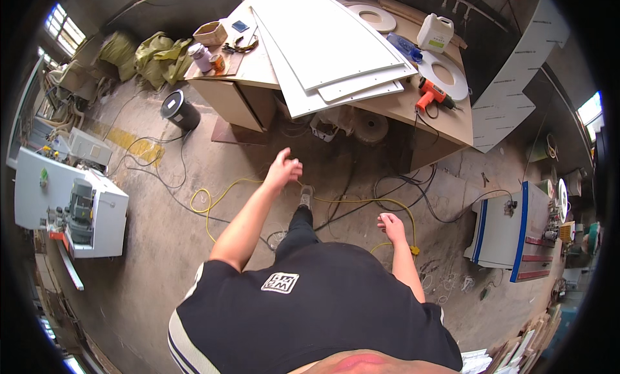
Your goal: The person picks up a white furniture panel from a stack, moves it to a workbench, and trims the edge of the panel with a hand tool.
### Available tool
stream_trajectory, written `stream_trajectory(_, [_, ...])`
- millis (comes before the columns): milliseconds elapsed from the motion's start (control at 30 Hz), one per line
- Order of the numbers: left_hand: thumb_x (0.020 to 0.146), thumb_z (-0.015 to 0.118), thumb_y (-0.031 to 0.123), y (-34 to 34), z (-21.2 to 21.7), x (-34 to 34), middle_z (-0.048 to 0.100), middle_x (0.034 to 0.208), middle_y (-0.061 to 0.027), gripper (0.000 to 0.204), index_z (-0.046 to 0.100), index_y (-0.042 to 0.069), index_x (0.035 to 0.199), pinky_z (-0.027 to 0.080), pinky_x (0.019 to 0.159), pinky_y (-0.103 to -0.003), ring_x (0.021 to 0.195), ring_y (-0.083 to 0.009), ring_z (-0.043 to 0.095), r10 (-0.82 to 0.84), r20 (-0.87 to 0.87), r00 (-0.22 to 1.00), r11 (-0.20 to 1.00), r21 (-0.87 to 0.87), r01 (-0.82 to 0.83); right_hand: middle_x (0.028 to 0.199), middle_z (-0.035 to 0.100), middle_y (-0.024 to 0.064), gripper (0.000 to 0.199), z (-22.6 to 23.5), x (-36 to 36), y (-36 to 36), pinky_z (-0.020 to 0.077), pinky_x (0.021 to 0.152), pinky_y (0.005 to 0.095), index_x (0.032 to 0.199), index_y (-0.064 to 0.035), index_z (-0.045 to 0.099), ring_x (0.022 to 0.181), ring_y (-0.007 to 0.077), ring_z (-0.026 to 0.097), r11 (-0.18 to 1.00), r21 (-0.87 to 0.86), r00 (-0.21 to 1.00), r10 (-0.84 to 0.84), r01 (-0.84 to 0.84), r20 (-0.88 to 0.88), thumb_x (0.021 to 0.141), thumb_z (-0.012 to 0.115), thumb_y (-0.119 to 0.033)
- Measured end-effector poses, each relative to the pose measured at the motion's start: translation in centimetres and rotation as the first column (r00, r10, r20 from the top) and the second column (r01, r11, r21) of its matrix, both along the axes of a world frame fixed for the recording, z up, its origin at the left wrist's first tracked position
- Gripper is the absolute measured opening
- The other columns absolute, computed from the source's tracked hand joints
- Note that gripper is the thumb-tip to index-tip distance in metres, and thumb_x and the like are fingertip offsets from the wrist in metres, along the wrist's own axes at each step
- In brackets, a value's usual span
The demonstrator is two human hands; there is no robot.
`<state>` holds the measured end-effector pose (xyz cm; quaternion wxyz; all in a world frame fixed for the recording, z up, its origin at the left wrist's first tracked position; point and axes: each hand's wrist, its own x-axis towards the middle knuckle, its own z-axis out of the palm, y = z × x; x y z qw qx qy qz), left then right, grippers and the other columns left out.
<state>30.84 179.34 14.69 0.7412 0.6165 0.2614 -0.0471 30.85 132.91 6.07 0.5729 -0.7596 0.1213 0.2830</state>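
I look down at my own body in a black shirt, standing on a concrete workshop floor. My left hand (282,170) reaches forward at arm's length, fingers loosely apart, holding nothing. My right hand (391,226) hangs lower beside me, fingers relaxed and empty. A yellow cable (218,197) loops over the floor under both hands, among several black cables (413,194). Ahead stands a workbench (394,106) stacked with large white panels (329,41). An orange power drill (430,96) lies at the bench's right side.
A black bucket (180,110) stands on the floor left of the bench. A white machine (71,203) is at the left, a white and blue cabinet (502,232) at the right. A white jug (434,33), white rings, a small box and cans sit on the bench.
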Motion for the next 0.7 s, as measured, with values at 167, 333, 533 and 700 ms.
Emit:
stream_trajectory(167, [0.095, 0.066, 0.017, 8.1, -2.1, 21.2, 0.063, 0.113, -0.0120, 0.082, 0.018, 0.005, 0.160, 0.057, 0.074, -0.032, 0.095, -0.0179, 0.064, 0.127, 0.056, 0.990, 0.987, 0.092, -0.132, 0.096, 0.073, 0.0021, 0.023, -2.9, -0.5, 1.1, 0.0525, 0.063, 0.0268, 0.110, -0.0081, 0.068, 0.077, 0.0117, 0.068, 0.970, -0.038, 0.966, -0.244, 0.241, -0.087, 0.102, 0.061, -0.028])
stream_trajectory(333, [0.095, 0.066, 0.017, 12.9, -5.1, 33.9, 0.060, 0.105, -0.0162, 0.092, 0.000, 0.005, 0.159, 0.057, 0.068, -0.035, 0.081, -0.0222, 0.063, 0.172, -0.066, 0.983, 0.985, -0.001, -0.173, 0.100, 0.075, 0.0025, 0.022, -0.2, -2.9, 4.4, 0.0530, 0.063, 0.0281, 0.113, -0.0096, 0.070, 0.080, 0.0127, 0.071, 0.950, -0.201, 0.936, -0.281, 0.240, -0.210, 0.101, 0.062, -0.025])
stream_trajectory(533, [0.094, 0.070, 0.014, 11.5, -2.3, 37.9, 0.062, 0.078, -0.0080, 0.090, 0.010, 0.015, 0.161, 0.044, 0.039, -0.028, 0.049, -0.0144, 0.053, 0.109, -0.150, 0.983, 0.984, 0.155, -0.085, 0.101, 0.075, 0.0026, 0.022, -0.6, 0.8, 5.5, 0.0523, 0.063, 0.0271, 0.112, -0.0086, 0.071, 0.081, 0.0120, 0.071, 0.890, -0.206, 0.848, -0.451, 0.406, -0.277, 0.101, 0.063, -0.026])
stream_trajectory(700, [0.092, 0.072, 0.008, 13.3, -3.5, 37.4, 0.059, 0.076, -0.0026, 0.101, 0.003, 0.023, 0.165, 0.038, 0.042, -0.026, 0.050, -0.0097, 0.047, 0.088, -0.103, 0.991, 0.996, -0.022, -0.091, 0.098, 0.074, 0.0010, 0.023, -0.3, 11.7, 9.2, 0.0520, 0.066, 0.0269, 0.109, -0.0063, 0.071, 0.079, 0.0106, 0.068, 0.975, -0.089, 0.967, -0.213, 0.202, -0.139, 0.102, 0.063, -0.027])
